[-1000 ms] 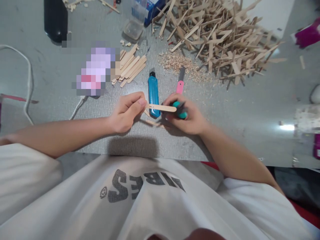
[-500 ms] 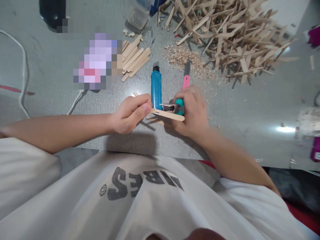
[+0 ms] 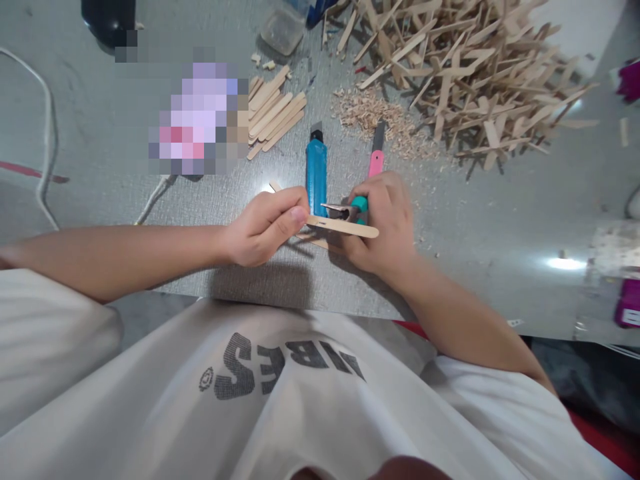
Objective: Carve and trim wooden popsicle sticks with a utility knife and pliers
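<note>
Pinched in my left hand (image 3: 270, 227) is a flat wooden stick (image 3: 350, 227), its rounded free end reaching right, in front of my right hand. My right hand (image 3: 383, 223) is closed around pliers (image 3: 358, 205) with teal handles, their jaws pointing left just above the stick. Beyond the stick lies a blue utility knife (image 3: 316, 175) with its blade end away from me. A pink-handled blade (image 3: 376, 162) lies just past my right fingers. Another wooden stick (image 3: 325, 245) rests on the table below the held one, partly hidden.
Past my left hand is a small stack of sticks (image 3: 275, 117), beside a blurred phone-like object (image 3: 200, 117) with a white cable (image 3: 153, 199). Wood shavings (image 3: 375, 110) and a big heap of sticks (image 3: 460, 73) lie at the back right. A clear container (image 3: 283, 30) stands at the back.
The held stick's free end has shifted slightly right. Table items appear slightly shifted in the view; both hands keep nearly the same pose and hold.
</note>
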{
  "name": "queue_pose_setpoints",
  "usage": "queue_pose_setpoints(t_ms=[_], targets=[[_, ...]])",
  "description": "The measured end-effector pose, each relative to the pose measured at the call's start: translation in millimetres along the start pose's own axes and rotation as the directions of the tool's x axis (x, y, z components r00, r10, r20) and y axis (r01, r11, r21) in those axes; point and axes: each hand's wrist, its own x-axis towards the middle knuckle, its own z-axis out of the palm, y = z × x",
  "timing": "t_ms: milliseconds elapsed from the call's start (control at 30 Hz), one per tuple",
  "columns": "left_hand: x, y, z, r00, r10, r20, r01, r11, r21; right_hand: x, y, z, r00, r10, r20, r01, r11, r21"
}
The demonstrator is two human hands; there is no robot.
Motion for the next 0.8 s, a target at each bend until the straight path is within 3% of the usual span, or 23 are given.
queue_pose_setpoints(t_ms=[300, 533, 800], targets=[[7, 9, 0.4, 1.0, -0.029, 0.006, 0.028, 0.99, 0.14, -1, -1, -2, 0.999, 0.027, 0.023, -0.028, 0.999, 0.017], [13, 15, -3.6, 0.991, -0.058, 0.123, 0.03, 0.975, 0.219, 0, 1, 0, 0.999, -0.048, -0.005, 0.048, 0.99, 0.135], [16, 14, -7.6, 0.961, -0.049, 0.271, -0.034, 0.956, 0.292, -2, 7, -2, 0.995, -0.1, 0.013, 0.098, 0.99, 0.104]])
